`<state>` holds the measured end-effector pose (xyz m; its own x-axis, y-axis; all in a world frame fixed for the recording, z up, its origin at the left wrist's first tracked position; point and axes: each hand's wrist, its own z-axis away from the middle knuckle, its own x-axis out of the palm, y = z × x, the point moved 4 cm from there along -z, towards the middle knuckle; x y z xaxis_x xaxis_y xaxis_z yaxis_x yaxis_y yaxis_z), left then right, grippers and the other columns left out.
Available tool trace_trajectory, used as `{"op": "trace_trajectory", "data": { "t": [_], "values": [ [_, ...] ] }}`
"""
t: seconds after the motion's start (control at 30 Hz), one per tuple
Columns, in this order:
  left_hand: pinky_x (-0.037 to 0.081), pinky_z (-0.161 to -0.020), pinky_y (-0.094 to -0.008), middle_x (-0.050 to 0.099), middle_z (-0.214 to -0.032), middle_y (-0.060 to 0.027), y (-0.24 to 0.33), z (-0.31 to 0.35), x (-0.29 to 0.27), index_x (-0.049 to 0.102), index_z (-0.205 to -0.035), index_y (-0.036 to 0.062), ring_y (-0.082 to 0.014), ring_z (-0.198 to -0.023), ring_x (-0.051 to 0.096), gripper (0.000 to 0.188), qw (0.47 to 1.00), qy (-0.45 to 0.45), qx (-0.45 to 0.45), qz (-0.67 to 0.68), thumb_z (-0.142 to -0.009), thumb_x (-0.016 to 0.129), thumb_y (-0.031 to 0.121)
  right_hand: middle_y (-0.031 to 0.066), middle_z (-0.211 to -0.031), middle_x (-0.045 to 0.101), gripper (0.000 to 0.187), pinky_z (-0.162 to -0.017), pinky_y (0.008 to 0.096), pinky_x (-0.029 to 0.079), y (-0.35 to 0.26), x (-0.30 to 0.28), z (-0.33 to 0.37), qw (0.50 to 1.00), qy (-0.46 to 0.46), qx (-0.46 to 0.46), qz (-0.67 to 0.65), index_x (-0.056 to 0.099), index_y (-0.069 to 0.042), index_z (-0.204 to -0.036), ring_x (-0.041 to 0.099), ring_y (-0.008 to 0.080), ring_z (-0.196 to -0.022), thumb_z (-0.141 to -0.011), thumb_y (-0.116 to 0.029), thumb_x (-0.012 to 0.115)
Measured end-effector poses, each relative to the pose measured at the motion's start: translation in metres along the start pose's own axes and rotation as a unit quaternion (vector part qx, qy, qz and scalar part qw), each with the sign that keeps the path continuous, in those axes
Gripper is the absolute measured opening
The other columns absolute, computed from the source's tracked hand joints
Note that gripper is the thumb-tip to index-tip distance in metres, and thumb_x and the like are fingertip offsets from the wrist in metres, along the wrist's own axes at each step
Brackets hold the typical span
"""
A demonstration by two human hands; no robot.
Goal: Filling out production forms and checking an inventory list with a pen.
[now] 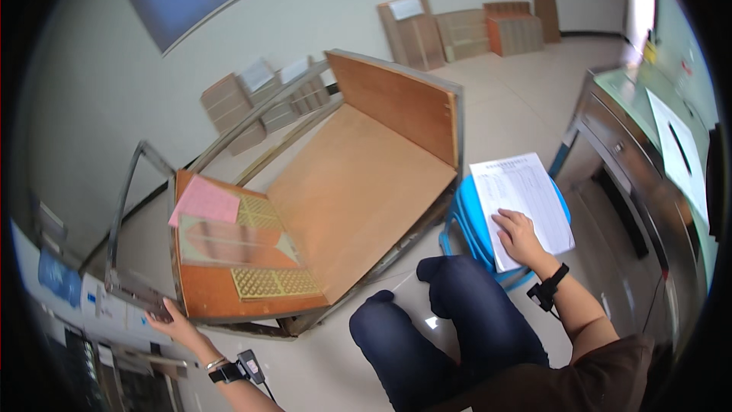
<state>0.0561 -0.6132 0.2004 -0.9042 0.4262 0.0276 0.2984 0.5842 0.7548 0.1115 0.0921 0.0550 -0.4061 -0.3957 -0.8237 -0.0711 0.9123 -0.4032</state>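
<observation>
At the lower left my left hand (179,328) is on the grey metal frame (136,290) of a low wooden stand, its thumb and fingers round the lower bar. My right hand (520,238) lies on a printed sheet of paper (526,183), fingers stretched out. Under the paper stands a bright blue plastic stool (467,214). On the stand's orange-brown board (206,290) lie a pink sheet (204,202), a clear plate (229,243) with a blurred brownish patch, and yellow perforated pieces (276,283).
The stand's wide brown panel (366,183) and raised back board (396,103) fill the middle. To the right is a metal desk (610,130) with a glass-like top and a paper (679,145). Cardboard-like stacks (412,34) lean along the far wall. A white machine (107,309) stands left.
</observation>
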Motion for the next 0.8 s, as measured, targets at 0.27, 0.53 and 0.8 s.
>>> {"op": "trace_trajectory", "data": {
  "t": [0.27, 0.53, 0.8],
  "values": [
    [0.044, -0.087, -0.0363, 0.056, -0.111, -0.0166, -0.052, -0.012, 0.009, 0.047, -0.113, -0.0052, -0.0245, -0.096, 0.055, 0.047, 0.991, -0.038, -0.072, -0.107, -0.084, 0.067, 0.026, 0.0156, -0.118, 0.055, 0.048, -0.096, 0.0429, 0.036, 0.085, -0.054, 0.058, 0.956, 0.157, 0.216, 0.122, 0.052, -0.008, -0.122, 0.050, 0.0349, -0.110, -0.077, -0.015, 0.064],
    [0.042, -0.086, -0.0354, 0.055, -0.111, -0.0175, -0.050, -0.016, 0.003, 0.047, -0.111, -0.0072, -0.0237, -0.096, 0.054, 0.046, 0.994, -0.053, -0.043, -0.083, -0.083, 0.068, 0.022, 0.0149, -0.094, 0.059, 0.052, -0.072, 0.0373, 0.047, 0.136, -0.063, 0.081, 0.910, 0.102, 0.398, -0.060, 0.050, -0.001, -0.115, 0.058, 0.0242, -0.086, -0.074, -0.026, 0.070],
    [0.040, -0.092, -0.0346, 0.052, -0.120, -0.0178, -0.037, -0.012, -0.002, 0.040, -0.125, -0.0048, -0.0262, -0.106, 0.052, 0.054, 0.979, -0.111, -0.054, -0.159, -0.086, 0.064, 0.022, 0.0052, -0.075, 0.060, 0.037, -0.051, 0.0285, 0.042, 0.114, -0.079, 0.066, 0.828, -0.046, 0.504, -0.242, 0.057, -0.003, -0.105, 0.054, 0.0136, -0.062, -0.081, -0.031, 0.064]
  ]
}}
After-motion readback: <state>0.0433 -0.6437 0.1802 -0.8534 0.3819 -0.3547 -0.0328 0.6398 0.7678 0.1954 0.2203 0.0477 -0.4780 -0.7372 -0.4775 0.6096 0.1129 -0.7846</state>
